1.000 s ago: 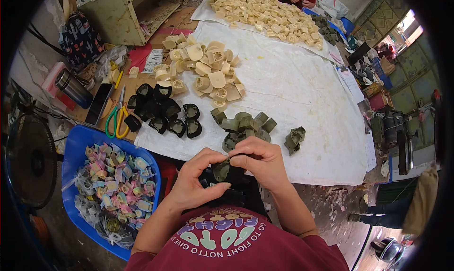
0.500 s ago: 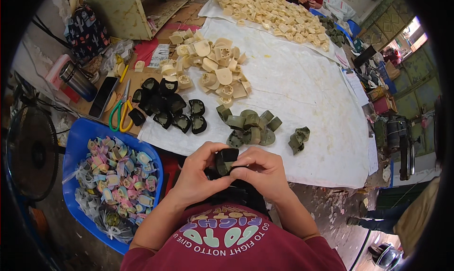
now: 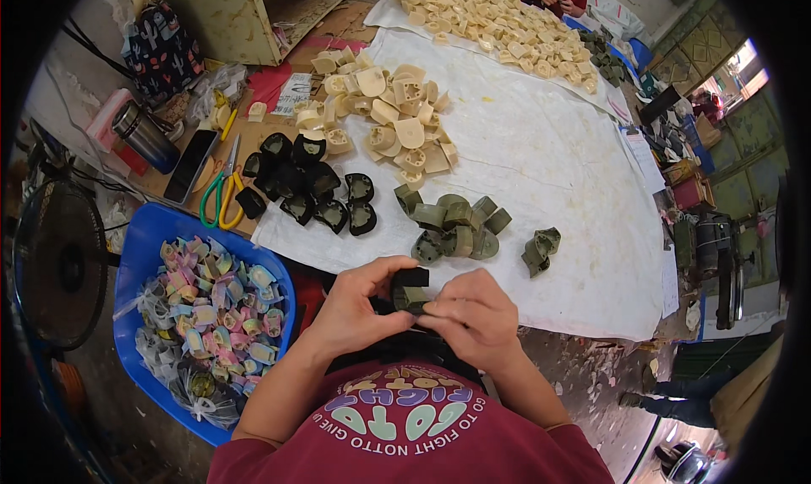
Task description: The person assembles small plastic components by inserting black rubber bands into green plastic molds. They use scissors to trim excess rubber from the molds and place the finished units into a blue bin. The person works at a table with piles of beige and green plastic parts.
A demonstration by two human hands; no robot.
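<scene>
Just in front of my body, my left hand (image 3: 355,308) is closed around a dark green block-like piece (image 3: 413,296) with a black covering over its upper part. The thumb of that hand lies along the piece's lower side. My right hand (image 3: 476,319) pinches at the lower right edge of the same piece; its fingertips hide what exactly they grip there. Beyond my hands on the white cloth lies a cluster of bare green pieces (image 3: 457,222). Left of it sits a group of similar black-covered pieces (image 3: 323,180). A smaller green group (image 3: 541,249) lies apart to the right.
A heap of cream pieces (image 3: 409,132) and a bigger cream heap (image 3: 498,28) lie farther back on the white cloth (image 3: 583,222). Scissors (image 3: 226,184), a phone (image 3: 191,165) and a flask (image 3: 145,138) are at left. A blue tub (image 3: 135,323) holds pastel pieces. Another person's hands (image 3: 557,1) show at the back.
My right fingers have shifted to the piece's lower edge and curled in more, baring more of its green side. My left hand keeps its hold. The whole view has shifted slightly.
</scene>
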